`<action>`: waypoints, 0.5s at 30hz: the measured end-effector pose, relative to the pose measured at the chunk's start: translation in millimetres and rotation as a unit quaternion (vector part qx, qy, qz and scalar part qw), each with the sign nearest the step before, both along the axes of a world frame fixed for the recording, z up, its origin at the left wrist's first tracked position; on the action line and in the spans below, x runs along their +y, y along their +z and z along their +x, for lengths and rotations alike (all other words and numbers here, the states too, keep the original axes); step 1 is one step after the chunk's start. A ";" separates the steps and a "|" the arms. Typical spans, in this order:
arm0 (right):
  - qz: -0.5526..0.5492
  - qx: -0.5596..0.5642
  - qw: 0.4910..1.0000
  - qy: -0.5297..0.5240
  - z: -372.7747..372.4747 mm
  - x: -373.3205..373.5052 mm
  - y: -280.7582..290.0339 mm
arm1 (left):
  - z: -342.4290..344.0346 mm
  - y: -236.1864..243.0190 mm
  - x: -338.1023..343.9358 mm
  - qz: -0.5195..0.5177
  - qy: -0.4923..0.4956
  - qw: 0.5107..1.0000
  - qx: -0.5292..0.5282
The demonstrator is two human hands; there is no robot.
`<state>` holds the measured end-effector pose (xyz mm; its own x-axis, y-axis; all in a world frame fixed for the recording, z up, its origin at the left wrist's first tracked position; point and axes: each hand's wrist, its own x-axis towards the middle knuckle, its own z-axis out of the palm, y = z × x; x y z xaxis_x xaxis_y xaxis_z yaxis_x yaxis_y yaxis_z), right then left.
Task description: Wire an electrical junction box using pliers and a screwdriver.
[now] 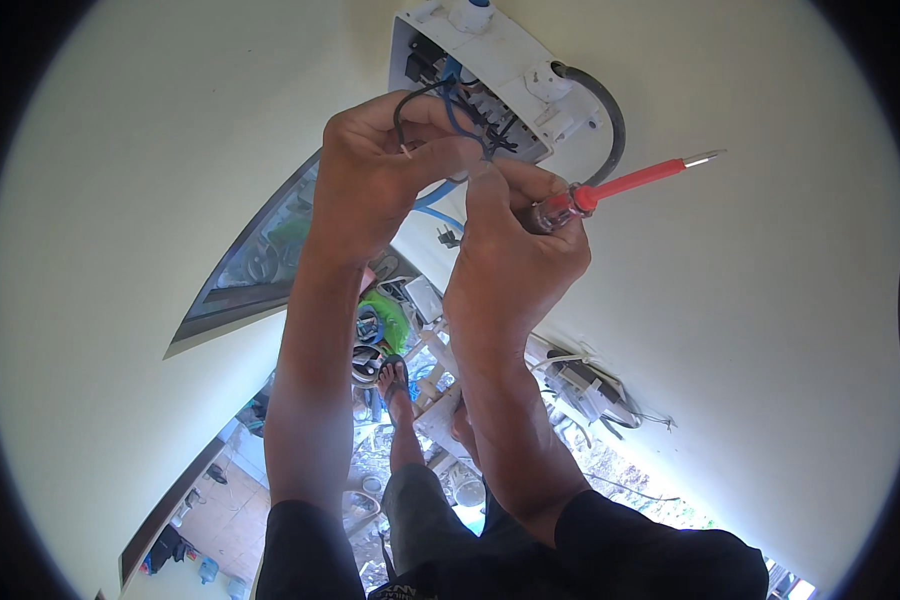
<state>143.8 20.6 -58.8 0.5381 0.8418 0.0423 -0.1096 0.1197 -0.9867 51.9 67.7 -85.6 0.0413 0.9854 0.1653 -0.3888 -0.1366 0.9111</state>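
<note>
My left hand is raised in front of an open white electrical box on the wall. Its thumb and fingers pinch a thin dark wire, which loops over them and shows a pale bare end. Close beside it, my right hand presses thumb and finger on the wires where the fingertips of both hands meet. A screwdriver with a red-sleeved shaft and clear handle is tucked in that hand, its metal tip pointing right. Fingers hide the exact joining point of the wires.
A thick black cable curves out of the box's right side. Blue cable and a black plug hang below. A dark-framed window is at left. Wall-mounted equipment sits lower right; clutter surrounds my sandalled foot.
</note>
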 end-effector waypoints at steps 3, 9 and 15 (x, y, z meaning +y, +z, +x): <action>0.012 -0.019 1.000 -0.011 -3.8 4.2 2.3 | -6.3 -3.8 5.0 0.051 -0.016 0.999 -0.003; 0.008 0.042 0.999 -0.033 -12.3 9.5 5.4 | -1.5 -17.6 11.9 0.124 -0.028 0.988 -0.083; 0.001 0.037 0.998 -0.042 -11.0 5.8 3.6 | 0.9 -9.7 5.8 0.095 0.067 0.993 -0.010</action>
